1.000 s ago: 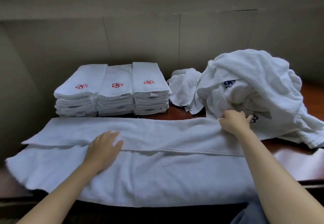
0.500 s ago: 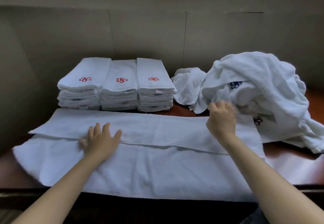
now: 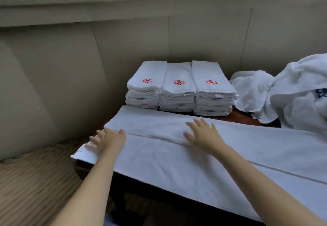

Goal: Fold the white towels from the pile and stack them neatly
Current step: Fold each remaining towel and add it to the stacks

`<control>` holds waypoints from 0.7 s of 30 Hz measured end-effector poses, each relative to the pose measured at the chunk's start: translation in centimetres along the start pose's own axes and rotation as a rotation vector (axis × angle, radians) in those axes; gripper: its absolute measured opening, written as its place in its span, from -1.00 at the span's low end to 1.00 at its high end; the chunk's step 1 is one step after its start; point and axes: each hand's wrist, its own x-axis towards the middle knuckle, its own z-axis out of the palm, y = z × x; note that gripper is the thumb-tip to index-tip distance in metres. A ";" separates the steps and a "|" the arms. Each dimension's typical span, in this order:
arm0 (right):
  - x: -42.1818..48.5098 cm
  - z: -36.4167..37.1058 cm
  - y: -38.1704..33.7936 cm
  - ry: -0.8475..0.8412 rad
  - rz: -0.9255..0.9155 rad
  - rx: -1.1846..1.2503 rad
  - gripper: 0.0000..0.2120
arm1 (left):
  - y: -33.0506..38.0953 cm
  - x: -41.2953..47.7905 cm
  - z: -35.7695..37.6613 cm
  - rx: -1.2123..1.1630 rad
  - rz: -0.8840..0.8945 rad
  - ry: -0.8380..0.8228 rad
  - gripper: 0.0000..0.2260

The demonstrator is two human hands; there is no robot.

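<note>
Right hand (image 3: 203, 135) moved left onto towel (image 3: 177, 163); left hand (image 3: 108, 141) at end

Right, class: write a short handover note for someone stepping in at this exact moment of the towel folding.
Left hand: open, flat on the left end of the spread towel.
Right hand: open, flat on the folded-over flap near its hem.
Spread towel lies lengthwise along the table edge, its far long edge folded toward the middle.
Done: three folded stacks with red emblems, behind it.
Left: finish this towel, stack it, then the unfolded pile at right.
</note>
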 end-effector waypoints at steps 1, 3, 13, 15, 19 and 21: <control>0.2 0.7 -0.8 -0.031 -0.057 -0.020 -0.48 | -0.3 0.3 -0.1 0.036 -0.013 0.013 -0.40; 0.2 2.1 -1.3 -0.067 -0.122 -0.073 -0.47 | -0.4 0.7 -0.1 0.057 -0.006 0.011 -0.41; -0.9 1.3 1.2 0.021 -0.134 0.091 -0.57 | 4.4 -1.4 2.4 0.078 0.596 -0.167 -0.44; -1.7 0.4 5.1 0.135 0.129 -0.029 -0.54 | 4.3 -1.7 3.0 0.225 0.573 -0.209 -0.43; -6.3 -2.0 15.6 0.063 0.622 -0.104 -0.42 | 5.4 -2.8 1.9 0.436 0.403 -0.128 -0.45; -8.9 -2.6 19.2 0.057 0.665 -0.162 -0.40 | 7.3 -4.4 1.1 0.620 0.371 -0.048 -0.59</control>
